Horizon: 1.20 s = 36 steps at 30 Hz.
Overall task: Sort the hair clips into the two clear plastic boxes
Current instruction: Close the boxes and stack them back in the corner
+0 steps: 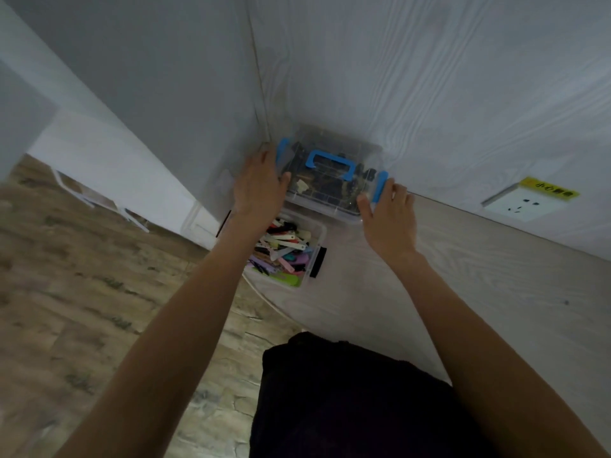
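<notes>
The lidded box (330, 175) full of dark hair clips (327, 186) sits far back on the desk (446, 276), right in the corner where two walls meet. It could slip or tip if it is pulled by one side only, because the arms are stretched far out and the box looks heavy with clips. If a blue latch (379, 186) pops open, I think the lid could come loose and the dark clips would spill. The box could also bump the open box (315, 233) just in front of it, which holds the colorful hair clips (284, 252), and knock those out over the desk edge. The left hand (259, 186) lies against the left side of the lidded box, fingers mostly straight, thumb on top of the lid. The right hand (388, 214) has its fingers curled around the right latch, thumb on the front corner.
</notes>
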Each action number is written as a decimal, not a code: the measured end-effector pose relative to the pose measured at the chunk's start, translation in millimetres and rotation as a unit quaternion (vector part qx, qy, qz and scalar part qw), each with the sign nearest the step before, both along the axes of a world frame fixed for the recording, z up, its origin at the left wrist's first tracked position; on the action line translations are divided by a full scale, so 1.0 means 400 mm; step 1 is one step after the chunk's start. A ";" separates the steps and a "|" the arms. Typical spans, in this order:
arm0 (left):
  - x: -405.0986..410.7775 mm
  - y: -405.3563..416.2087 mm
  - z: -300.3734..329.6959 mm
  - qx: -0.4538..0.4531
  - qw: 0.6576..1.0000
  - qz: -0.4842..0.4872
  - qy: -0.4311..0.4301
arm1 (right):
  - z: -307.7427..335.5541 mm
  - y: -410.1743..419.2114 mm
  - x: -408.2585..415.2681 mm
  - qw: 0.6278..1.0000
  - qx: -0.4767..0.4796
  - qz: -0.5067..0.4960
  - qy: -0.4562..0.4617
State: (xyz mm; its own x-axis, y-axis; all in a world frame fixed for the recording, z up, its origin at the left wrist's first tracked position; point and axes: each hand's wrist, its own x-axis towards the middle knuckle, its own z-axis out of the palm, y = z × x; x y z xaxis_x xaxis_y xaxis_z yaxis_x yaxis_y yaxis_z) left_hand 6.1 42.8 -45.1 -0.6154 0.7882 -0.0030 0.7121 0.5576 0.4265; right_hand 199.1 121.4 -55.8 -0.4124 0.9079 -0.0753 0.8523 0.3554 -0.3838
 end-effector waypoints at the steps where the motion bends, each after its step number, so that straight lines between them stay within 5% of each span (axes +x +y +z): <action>1: 0.013 -0.023 0.013 0.036 0.999 -0.001 0.024 | 0.012 -0.014 0.002 0.999 0.035 0.010 -0.002; 6: 0.042 -0.227 0.035 0.225 0.958 0.143 0.102 | 0.042 -0.115 -0.081 0.959 0.163 0.210 0.098; 9: -0.009 -0.320 -0.021 0.216 0.930 0.283 -0.088 | 0.027 -0.165 -0.153 0.922 0.136 0.354 0.082; 12: -0.064 -0.350 -0.049 0.114 0.922 0.292 -0.229 | -0.008 -0.206 -0.183 0.905 0.088 0.415 0.008; 15: -0.069 -0.361 -0.055 0.083 0.946 0.245 -0.195 | -0.038 -0.224 -0.176 0.911 0.041 0.407 -0.063; 21: -0.045 -0.427 -0.041 0.231 0.922 0.269 -0.158 | -0.058 -0.236 -0.164 0.912 0.005 0.406 -0.062; 23: -0.028 -0.456 -0.017 0.268 0.918 0.264 -0.124 | -0.045 -0.235 -0.162 0.924 0.015 0.379 0.041; 27: 0.048 -0.521 0.033 0.314 0.930 0.188 -0.038 | 0.019 -0.228 -0.127 0.913 -0.149 0.270 0.266; 31: 0.103 -0.557 0.004 0.300 0.952 0.031 -0.051 | 0.050 -0.226 -0.087 0.839 -0.343 0.096 0.410; 33: 0.112 -0.556 -0.014 0.256 0.964 -0.017 -0.073 | 0.052 -0.230 -0.065 0.840 -0.351 0.079 0.407; 36: 0.110 -0.544 -0.029 0.186 0.981 -0.048 -0.042 | 0.029 -0.232 -0.019 0.898 -0.290 0.089 0.319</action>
